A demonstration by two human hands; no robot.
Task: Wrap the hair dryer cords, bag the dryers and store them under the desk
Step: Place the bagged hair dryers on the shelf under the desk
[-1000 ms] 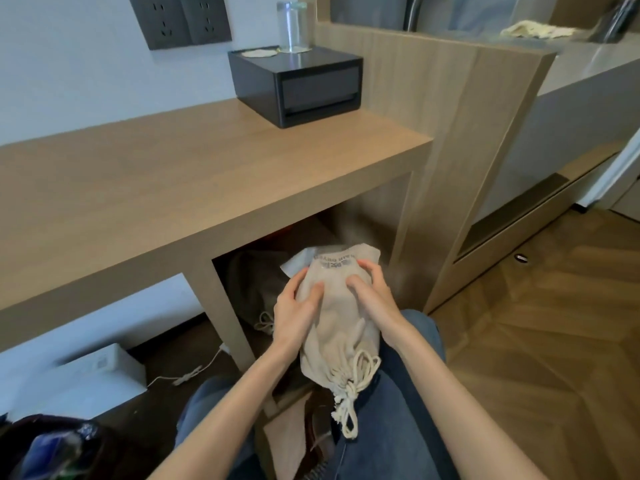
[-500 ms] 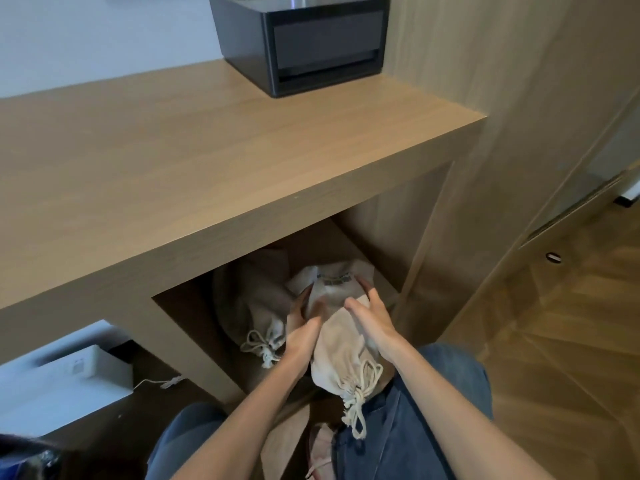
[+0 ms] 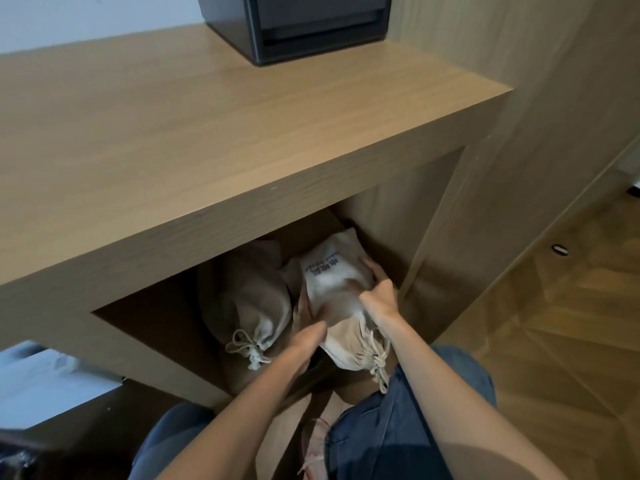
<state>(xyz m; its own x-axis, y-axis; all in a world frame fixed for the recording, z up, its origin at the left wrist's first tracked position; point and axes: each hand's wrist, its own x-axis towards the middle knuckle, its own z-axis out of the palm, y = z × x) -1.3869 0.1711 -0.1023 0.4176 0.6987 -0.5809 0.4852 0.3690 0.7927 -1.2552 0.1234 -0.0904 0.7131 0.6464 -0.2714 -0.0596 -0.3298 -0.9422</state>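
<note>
1. Printed drawstring bag (image 3: 334,289): cream woven cloth, soft and lumpy, dark lettering near its closed bottom end. It lies at 6 o'clock from view centre, in the mouth of the open cubby under the desk (image 3: 207,133). The cinched neck and knotted rope cord point back toward the person's knee.
2. Right hand (image 3: 377,296): fingers curled over the bag's right flank, grasping it.
3. Left hand (image 3: 306,320): cups the bag's left side, with the fingers partly hidden beneath the cloth.
4. Second drawstring bag (image 3: 249,306): same cloth, shaded and slumped at 9 o'clock of the first, touching it, cord tied.
5. Desk: pale wood-grain laminate with a thick square edge.
6. Black box (image 3: 294,26): matte, rectangular, on the desk at 12 o'clock.
7. White box (image 3: 45,379) at 8 o'clock; herringbone wood floor (image 3: 571,323) at 4 o'clock.
</note>
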